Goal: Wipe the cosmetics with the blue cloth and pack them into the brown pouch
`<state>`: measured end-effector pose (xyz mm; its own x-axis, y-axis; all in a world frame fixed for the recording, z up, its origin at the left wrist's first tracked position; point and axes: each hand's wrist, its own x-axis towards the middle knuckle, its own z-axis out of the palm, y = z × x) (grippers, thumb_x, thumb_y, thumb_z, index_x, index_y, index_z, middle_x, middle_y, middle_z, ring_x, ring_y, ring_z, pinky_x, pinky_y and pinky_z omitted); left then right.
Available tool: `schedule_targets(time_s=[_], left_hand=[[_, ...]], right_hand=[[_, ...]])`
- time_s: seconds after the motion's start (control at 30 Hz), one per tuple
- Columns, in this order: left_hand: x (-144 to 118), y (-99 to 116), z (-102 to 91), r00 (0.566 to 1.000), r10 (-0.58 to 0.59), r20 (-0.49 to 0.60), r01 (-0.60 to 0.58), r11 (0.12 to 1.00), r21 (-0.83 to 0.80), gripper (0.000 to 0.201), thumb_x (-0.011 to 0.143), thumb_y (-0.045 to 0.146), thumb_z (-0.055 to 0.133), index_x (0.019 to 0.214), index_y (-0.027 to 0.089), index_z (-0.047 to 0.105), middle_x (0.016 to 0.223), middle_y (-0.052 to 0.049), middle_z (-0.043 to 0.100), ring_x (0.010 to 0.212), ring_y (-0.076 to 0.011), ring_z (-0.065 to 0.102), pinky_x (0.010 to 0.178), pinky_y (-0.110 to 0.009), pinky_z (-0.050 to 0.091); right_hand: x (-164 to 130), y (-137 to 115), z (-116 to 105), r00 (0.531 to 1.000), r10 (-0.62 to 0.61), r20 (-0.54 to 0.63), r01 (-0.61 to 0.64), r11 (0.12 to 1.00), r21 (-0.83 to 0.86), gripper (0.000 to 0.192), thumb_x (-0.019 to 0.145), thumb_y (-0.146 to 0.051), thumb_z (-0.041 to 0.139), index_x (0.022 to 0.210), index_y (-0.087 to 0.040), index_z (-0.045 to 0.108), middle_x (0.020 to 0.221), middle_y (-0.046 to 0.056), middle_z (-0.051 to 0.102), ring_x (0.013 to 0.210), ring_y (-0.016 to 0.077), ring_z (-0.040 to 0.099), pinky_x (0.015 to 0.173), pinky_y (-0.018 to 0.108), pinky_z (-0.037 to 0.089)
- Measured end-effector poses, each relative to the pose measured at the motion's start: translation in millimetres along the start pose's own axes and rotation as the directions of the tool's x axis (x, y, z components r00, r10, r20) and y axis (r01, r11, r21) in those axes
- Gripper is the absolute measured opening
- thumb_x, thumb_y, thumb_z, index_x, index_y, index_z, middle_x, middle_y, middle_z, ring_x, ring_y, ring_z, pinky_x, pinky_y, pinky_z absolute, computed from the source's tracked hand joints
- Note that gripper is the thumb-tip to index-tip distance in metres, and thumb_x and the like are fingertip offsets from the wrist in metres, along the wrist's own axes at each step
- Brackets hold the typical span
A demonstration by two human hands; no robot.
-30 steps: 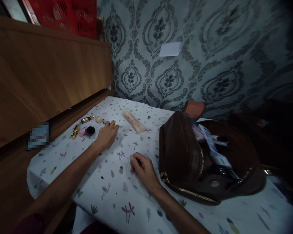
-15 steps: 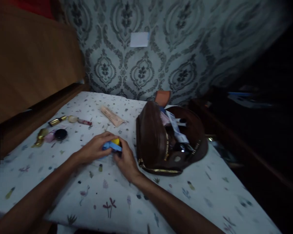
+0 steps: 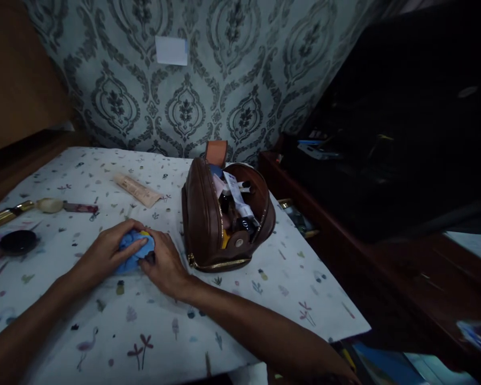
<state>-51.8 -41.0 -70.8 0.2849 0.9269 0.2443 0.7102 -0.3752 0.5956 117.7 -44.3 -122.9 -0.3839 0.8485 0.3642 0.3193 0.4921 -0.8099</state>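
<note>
Both hands meet over the table, left of the brown bag. My left hand (image 3: 106, 248) is closed on a bunched blue cloth (image 3: 133, 252), its thumb lying across the top. My right hand (image 3: 166, 264) grips a small object with a yellow part (image 3: 145, 233) and a dark lower end; fingers and cloth cover most of it, so its kind is unclear. The cloth presses against this object. Just right of my right hand stands the open brown bag (image 3: 202, 214), packed with cosmetics. Behind the hands lies a beige squeeze tube (image 3: 136, 190).
At the left lie a gold-and-black tube (image 3: 8, 214), a cream-coloured small bottle (image 3: 49, 205), a reddish slim tube (image 3: 80, 207) and a black round compact (image 3: 18, 242). A patterned cloth covers the table (image 3: 184, 342). Dark furniture (image 3: 385, 256) stands beyond its right edge.
The view has swung right, so table, bag and hands sit further left in it. More of the blue cloth shows, bunched around the small object, and less of the yellow part is visible.
</note>
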Motion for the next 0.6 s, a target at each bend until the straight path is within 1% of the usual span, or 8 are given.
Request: schedule_targets(time_s=[0.17,0.3,0.37,0.47,0.6], left_hand=[[-0.7,-0.1,6.3,0.999,-0.026,-0.034,0.026,1.0,-0.015,0.037,0.092,0.055,0.046,0.09,0.021,0.062,0.081,0.0,0.068,0.073,-0.019,0.062,0.072,-0.027,0.047],[1.1,-0.9,7.9,0.993,-0.077,-0.088,0.068,0.993,-0.093,0.034,0.09,0.051,0.047,0.086,0.02,0.06,0.074,0.001,0.063,0.068,-0.0174,0.058,0.068,-0.027,0.046],[2.9,-4.2,8.6,0.987,-0.116,-0.113,0.096,0.981,-0.168,0.032,0.088,0.049,0.049,0.087,0.019,0.058,0.076,0.0,0.062,0.071,-0.0176,0.058,0.068,-0.027,0.046],[4.9,-10.9,10.1,0.979,-0.164,-0.122,0.124,0.949,-0.289,0.03,0.084,0.047,0.052,0.092,0.018,0.058,0.082,-0.001,0.062,0.079,-0.0187,0.059,0.074,-0.027,0.048],[5.6,-14.9,10.7,0.979,-0.192,-0.07,0.147,0.898,-0.415,0.03,0.082,0.044,0.053,0.095,0.017,0.06,0.087,-0.003,0.063,0.085,-0.02,0.06,0.08,-0.029,0.049]], right_hand=[[-0.2,-2.0,-0.2,1.0,-0.024,0.004,0.024,0.998,-0.054,0.052,0.076,-0.01,0.059,0.126,-0.013,0.051,0.119,0.012,0.062,0.113,0.0252,0.054,0.101,0.042,0.046],[1.2,-4.3,-1.8,0.999,0.021,0.029,-0.019,0.998,-0.054,0.043,0.075,-0.012,0.058,0.117,-0.016,0.055,0.111,0.01,0.063,0.108,0.025,0.056,0.096,0.042,0.048],[2.2,-3.2,-2.6,0.999,0.031,0.026,-0.03,0.999,-0.01,0.046,0.074,-0.011,0.058,0.12,-0.014,0.054,0.114,0.011,0.063,0.11,0.0251,0.057,0.098,0.042,0.047],[3.7,0.5,-3.5,0.999,0.027,0.027,-0.029,0.996,0.079,0.057,0.073,-0.013,0.06,0.13,-0.014,0.05,0.124,0.012,0.062,0.116,0.0251,0.056,0.103,0.042,0.044],[4.8,4.2,-5.1,0.999,0.011,0.053,-0.018,0.989,0.144,0.063,0.072,-0.015,0.062,0.134,-0.016,0.049,0.129,0.012,0.06,0.121,0.0254,0.055,0.106,0.043,0.042]])
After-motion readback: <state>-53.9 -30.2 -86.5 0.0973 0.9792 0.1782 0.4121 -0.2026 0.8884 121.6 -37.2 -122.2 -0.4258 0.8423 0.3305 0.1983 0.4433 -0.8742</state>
